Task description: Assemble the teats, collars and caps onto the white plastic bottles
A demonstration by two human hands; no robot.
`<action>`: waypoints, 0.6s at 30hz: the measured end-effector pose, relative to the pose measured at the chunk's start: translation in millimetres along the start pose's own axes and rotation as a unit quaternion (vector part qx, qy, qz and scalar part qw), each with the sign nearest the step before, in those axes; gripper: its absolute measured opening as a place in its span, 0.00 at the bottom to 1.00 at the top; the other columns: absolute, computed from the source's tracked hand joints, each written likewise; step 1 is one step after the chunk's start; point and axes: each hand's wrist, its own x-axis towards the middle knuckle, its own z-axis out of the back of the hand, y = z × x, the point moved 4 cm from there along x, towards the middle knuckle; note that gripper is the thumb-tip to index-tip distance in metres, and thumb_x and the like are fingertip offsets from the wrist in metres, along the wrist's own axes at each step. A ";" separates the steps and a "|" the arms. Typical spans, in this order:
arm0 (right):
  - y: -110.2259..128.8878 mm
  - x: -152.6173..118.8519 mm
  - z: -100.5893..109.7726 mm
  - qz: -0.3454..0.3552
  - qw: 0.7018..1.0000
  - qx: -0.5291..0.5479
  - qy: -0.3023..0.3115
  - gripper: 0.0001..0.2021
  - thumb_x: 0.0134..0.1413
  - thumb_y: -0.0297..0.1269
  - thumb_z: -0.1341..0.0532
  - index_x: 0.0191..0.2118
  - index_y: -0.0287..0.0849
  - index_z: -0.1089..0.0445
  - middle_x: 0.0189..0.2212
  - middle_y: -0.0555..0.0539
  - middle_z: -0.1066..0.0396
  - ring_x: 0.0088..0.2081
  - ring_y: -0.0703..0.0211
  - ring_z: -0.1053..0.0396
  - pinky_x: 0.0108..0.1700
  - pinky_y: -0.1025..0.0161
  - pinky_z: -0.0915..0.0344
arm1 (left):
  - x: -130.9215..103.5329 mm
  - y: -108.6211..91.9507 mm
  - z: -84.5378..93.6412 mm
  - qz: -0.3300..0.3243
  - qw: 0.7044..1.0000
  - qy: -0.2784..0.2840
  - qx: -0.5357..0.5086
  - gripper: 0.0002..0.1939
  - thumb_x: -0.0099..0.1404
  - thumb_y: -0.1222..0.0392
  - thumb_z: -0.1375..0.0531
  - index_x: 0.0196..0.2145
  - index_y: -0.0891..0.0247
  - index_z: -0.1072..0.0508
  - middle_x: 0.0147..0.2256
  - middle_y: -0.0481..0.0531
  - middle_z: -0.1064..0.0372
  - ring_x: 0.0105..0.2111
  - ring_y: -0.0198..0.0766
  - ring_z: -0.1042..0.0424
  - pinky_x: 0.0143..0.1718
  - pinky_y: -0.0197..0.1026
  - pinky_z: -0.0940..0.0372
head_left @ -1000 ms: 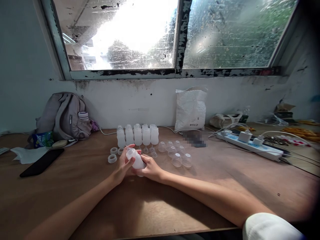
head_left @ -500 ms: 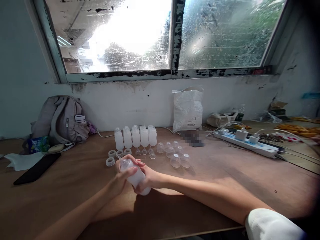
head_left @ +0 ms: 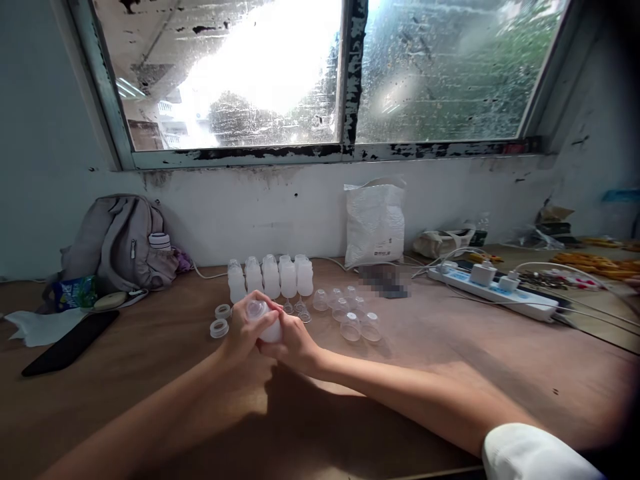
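Left hand (head_left: 241,328), right hand (head_left: 299,343) curled round bottle (head_left: 273,333)

L hand (head_left: 244,328) & R hand (head_left: 300,343) are being held tog. at ctr w/ fingers (head_left: 266,300) being curled in; L forearm (head_left: 150,420) & R forearm (head_left: 415,395) are being angled inward fr. either side

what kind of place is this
Probably a small workroom or makeshift workshop, though little of the room shows: matching bottles stand in a row on the table, clear caps are grouped nearby, and a power strip lies to the right.
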 end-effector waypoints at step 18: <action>-20.8 17.0 11.6 -0.148 0.834 0.415 0.331 0.08 0.34 0.35 0.46 0.26 0.39 0.41 0.18 0.49 0.37 0.23 0.57 0.35 0.27 0.58 0.36 | 49.2 -2.8 -36.7 0.093 0.962 0.177 -0.186 0.08 0.51 0.59 0.41 0.22 0.63 0.38 0.25 0.50 0.31 0.34 0.44 0.29 0.31 0.42 0.35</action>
